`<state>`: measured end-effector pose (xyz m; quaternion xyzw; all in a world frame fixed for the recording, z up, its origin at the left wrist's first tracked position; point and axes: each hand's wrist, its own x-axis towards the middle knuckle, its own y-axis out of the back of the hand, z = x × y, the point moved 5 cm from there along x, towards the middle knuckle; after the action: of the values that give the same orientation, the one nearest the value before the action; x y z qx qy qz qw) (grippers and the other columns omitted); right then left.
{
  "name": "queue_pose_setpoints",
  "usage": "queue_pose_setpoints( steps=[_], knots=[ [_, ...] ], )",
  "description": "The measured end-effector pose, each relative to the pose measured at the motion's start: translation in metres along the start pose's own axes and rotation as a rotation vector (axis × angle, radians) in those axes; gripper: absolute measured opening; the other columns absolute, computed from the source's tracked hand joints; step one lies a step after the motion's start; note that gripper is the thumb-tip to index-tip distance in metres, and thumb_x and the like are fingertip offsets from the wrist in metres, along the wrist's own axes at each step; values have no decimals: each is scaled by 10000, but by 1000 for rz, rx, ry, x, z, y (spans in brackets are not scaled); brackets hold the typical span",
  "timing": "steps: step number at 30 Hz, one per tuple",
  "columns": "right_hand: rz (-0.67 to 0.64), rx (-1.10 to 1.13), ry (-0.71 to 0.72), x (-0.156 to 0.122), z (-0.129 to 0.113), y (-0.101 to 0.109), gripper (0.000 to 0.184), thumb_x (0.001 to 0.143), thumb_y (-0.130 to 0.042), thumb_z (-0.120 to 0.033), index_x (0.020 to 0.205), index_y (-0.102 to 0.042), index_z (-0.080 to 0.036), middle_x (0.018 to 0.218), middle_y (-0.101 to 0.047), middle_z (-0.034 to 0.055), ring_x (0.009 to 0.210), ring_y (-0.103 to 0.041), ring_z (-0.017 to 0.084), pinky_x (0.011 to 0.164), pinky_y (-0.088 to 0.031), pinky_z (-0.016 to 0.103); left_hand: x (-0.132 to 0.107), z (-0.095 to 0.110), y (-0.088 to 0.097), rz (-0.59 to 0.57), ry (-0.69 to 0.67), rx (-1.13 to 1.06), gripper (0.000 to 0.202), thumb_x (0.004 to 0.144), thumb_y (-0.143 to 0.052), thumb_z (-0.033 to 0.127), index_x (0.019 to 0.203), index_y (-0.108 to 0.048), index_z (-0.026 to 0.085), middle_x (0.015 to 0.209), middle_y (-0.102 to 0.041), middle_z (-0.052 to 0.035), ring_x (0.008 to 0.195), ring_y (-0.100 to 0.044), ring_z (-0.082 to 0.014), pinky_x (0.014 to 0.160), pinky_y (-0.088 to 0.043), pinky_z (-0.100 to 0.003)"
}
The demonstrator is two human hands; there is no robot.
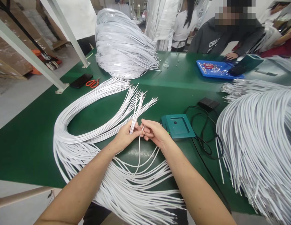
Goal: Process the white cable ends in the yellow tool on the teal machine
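Observation:
My left hand [127, 132] is closed around a small bunch of white cables [137, 110], whose ends point up and away from me. Close against it, my right hand [154, 131] pinches the end of a single white cable [139, 153] that hangs down between the hands; its tip is mostly hidden by my fingers. A large looped bundle of white cables [59, 129] curves around to the left. Loose cable ends fan out below my forearms, toward the table's near edge.
A teal device [179, 125] with a black cord [207, 150] lies right of my hands. Big cable coils [258, 134] [123, 43] stand right and behind. Orange scissors [92, 83], a black phone [81, 81] and a blue tray [213, 73] lie farther off. A person [220, 34] works opposite.

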<state>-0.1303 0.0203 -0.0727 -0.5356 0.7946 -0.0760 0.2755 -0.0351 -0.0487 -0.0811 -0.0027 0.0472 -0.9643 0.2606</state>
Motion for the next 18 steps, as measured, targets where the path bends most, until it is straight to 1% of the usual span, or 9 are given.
queue_pose_setpoints(
  steps=[3, 7, 10, 13, 16, 18],
  knots=[
    [-56, 55, -21, -1, -1, -1, 319, 739, -645, -461, 730, -586, -147, 449, -329, -108, 362, -225, 18, 396, -365, 171, 0, 1, 3, 31, 3, -31, 271, 737, -675, 269, 846, -442, 183, 796, -626, 5, 738, -639, -159, 748, -473, -317],
    [-100, 71, -8, -2, -3, -3, 271, 734, -660, -400, 802, -618, -141, 495, -359, -100, 387, -252, 16, 433, -390, 175, 0, 3, 5, 44, -4, -29, 275, 738, -678, 276, 843, -442, 182, 785, -632, 1, 714, -627, -144, 689, -455, -275],
    [-47, 40, 43, -3, -5, -2, 269, 738, -647, -397, 813, -627, -140, 502, -395, -89, 393, -281, 22, 439, -406, 184, 1, 4, 6, 54, 6, -44, 290, 730, -689, 285, 849, -444, 184, 788, -637, -1, 700, -626, -139, 667, -453, -265],
    [33, -32, 97, -2, -7, 1, 289, 727, -650, -423, 764, -626, -138, 523, -438, -73, 395, -302, 25, 424, -406, 190, 1, 5, 5, 63, 27, -86, 318, 714, -705, 289, 887, -460, 187, 813, -648, -10, 701, -628, -137, 655, -456, -256],
    [66, -72, 139, -1, -7, 3, 274, 698, -683, -394, 765, -643, -131, 545, -467, -64, 405, -321, 21, 425, -406, 184, 2, 6, 5, 57, 29, -106, 369, 715, -705, 289, 996, -486, 195, 822, -642, -11, 710, -623, -131, 656, -460, -245],
    [51, -56, 133, 0, -6, 4, 268, 695, -685, -369, 805, -659, -126, 561, -494, -56, 417, -344, 21, 442, -416, 182, 1, 7, 5, 51, 22, -89, 434, 725, -695, 284, 1101, -494, 206, 813, -627, -2, 713, -615, -124, 662, -461, -237]
  ],
)
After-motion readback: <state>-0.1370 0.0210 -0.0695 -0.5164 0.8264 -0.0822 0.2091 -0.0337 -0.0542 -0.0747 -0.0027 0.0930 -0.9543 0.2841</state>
